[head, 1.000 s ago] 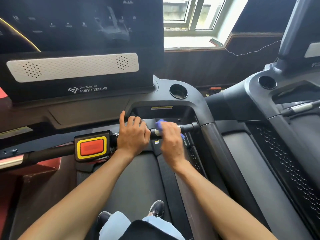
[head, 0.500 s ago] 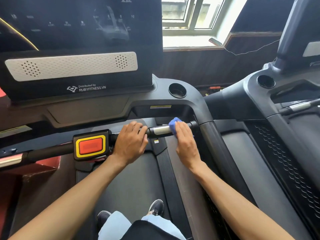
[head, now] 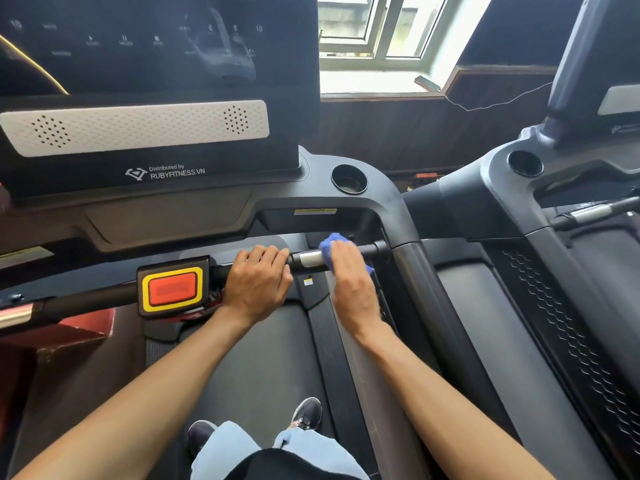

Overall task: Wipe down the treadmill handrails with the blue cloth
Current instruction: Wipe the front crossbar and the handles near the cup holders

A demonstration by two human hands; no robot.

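A black front handrail (head: 372, 250) with a silver sensor band (head: 310, 258) runs across the treadmill below the console. My right hand (head: 351, 278) holds the blue cloth (head: 330, 247) wrapped over the bar, just right of the silver band. Most of the cloth is hidden under the fingers. My left hand (head: 258, 282) grips the same bar between the cloth and the red stop button (head: 172, 290). The right side handrail (head: 446, 306) slopes down toward me from the bar's right end.
The dark console screen (head: 156, 46) with a white speaker strip (head: 138, 128) stands above. A cup holder (head: 349, 179) sits at the console's right corner. A second treadmill (head: 571, 271) stands on the right. My shoes (head: 304, 414) are on the belt below.
My right hand slid the cloth rightward along the bar from beside the left hand, uncovering the silver band, and now sits slightly back to the left. The left hand has kept its grip.
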